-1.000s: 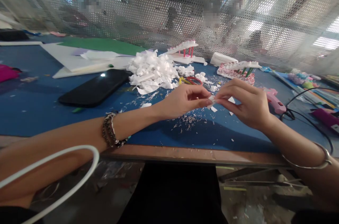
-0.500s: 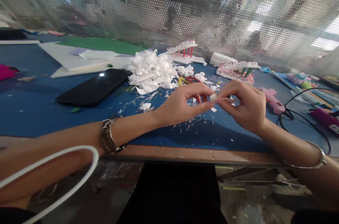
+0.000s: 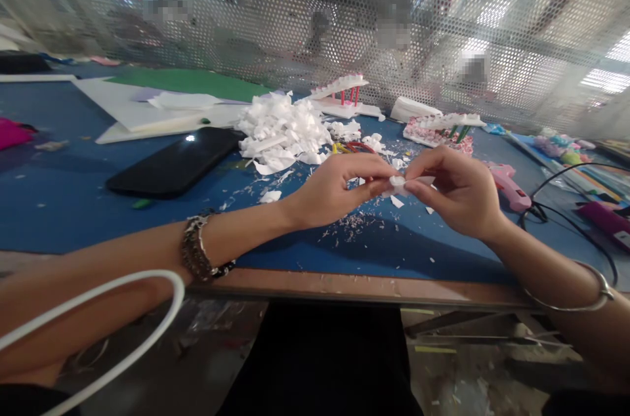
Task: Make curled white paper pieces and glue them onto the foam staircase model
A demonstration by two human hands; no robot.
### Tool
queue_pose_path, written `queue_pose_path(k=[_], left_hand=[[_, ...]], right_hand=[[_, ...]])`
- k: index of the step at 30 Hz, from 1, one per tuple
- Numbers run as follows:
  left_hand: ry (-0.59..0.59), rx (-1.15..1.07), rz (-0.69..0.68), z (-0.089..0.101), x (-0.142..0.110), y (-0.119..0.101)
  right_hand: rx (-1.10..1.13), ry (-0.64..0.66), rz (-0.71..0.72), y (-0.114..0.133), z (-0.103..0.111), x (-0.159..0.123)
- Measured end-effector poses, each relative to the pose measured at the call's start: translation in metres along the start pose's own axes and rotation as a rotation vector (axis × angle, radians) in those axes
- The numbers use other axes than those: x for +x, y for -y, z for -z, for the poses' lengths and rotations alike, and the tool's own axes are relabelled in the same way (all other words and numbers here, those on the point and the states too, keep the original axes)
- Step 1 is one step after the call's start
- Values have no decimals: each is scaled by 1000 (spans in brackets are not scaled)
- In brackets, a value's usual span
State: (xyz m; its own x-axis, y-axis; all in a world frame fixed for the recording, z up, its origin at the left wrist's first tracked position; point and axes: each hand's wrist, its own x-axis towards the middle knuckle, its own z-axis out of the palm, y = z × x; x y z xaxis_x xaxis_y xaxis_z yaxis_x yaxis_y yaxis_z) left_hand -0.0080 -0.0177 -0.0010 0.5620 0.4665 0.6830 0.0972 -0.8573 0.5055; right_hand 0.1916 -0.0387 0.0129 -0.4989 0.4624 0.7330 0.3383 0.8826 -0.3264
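Observation:
Between my two hands is a small piece of thin white paper [image 3: 398, 184], held up over the blue tabletop [image 3: 295, 245]. My left hand [image 3: 339, 189] pinches its left side between thumb and forefinger. From the other side my right hand [image 3: 450, 189] grips it the same way, and a pale tip sticks out behind those fingertips. Beyond my left hand rises a heap of white paper scraps [image 3: 283, 130]. Loose cuttings and tiny bits lie beneath my hands. Yellow- and red-handled scissors [image 3: 352, 148] are partly hidden behind my left hand.
A black phone [image 3: 174, 163] lies left of the heap, with white and green sheets [image 3: 187, 84] behind. Small models on red posts [image 3: 344, 94] and green posts [image 3: 445, 130] stand farther back. At right are a pink glue gun [image 3: 512, 186] and a black cable [image 3: 603, 239].
My fingertips have moved slightly apart, and more of the white paper shows between them. My right hand has shifted a little to the right.

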Motion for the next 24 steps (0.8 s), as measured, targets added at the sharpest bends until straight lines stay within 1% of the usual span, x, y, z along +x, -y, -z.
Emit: queue_pose_path(k=[2, 5, 7, 10, 13, 18, 21, 24], left_hand=[[4, -20, -22, 0, 0, 1], [-25, -56, -32, -2, 0, 1], [-74, -75, -5, -3, -1, 1], [-148, -99, 69, -4, -1, 1], [-165, -102, 89, -5, -1, 0], [-132, 6, -4, -4, -2, -4], [-99, 86, -88, -2, -4, -5], [-75, 98, -146, -1, -4, -4]], right_hand=[[49, -4, -18, -2, -1, -1], [49, 0, 26, -2, -1, -1], [16, -6, 57, 0, -1, -1], [-36, 17, 94, 4, -3, -1], [-80, 16, 120, 5, -5, -1], [-83, -39, 72, 5, -6, -2], [-20, -45, 37, 4, -6, -2], [82, -33, -9, 4, -8, -2]])
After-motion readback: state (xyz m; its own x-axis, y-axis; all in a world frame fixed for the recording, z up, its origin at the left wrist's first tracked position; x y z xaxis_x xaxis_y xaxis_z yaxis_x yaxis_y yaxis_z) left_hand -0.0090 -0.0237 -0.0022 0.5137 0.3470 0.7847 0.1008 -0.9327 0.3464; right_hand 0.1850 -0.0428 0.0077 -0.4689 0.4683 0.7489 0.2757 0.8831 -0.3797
